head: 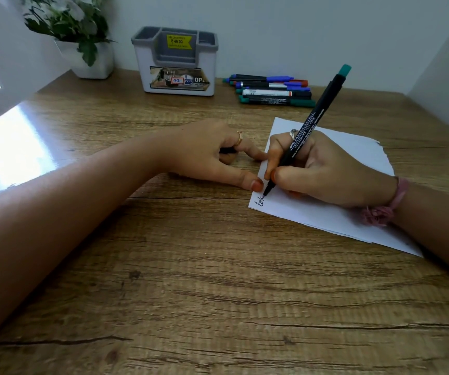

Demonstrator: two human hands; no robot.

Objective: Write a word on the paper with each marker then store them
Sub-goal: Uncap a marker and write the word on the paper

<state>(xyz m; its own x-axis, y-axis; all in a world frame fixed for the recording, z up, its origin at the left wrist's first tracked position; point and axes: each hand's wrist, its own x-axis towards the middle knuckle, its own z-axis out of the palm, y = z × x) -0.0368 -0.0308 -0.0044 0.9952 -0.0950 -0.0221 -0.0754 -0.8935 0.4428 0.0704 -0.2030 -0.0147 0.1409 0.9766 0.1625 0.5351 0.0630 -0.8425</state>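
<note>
A white sheet of paper (358,152) lies on the wooden desk (191,266) at the right. My right hand (328,171) grips a black marker with a teal end (312,115), and its tip touches the paper near the sheet's near-left corner, beside a few written letters (260,203). My left hand (207,150) rests on the desk just left of the paper. Its thumb and one fingertip touch the sheet's left edge, while the other fingers curl round a small dark piece (227,150), apparently the marker's cap. Several more markers (272,90) lie side by side at the back.
A grey and white desk organiser (174,63) with a yellow price sticker stands at the back, left of the loose markers. A white pot with a plant (91,60) is in the back left corner. White walls close the desk at the back and right.
</note>
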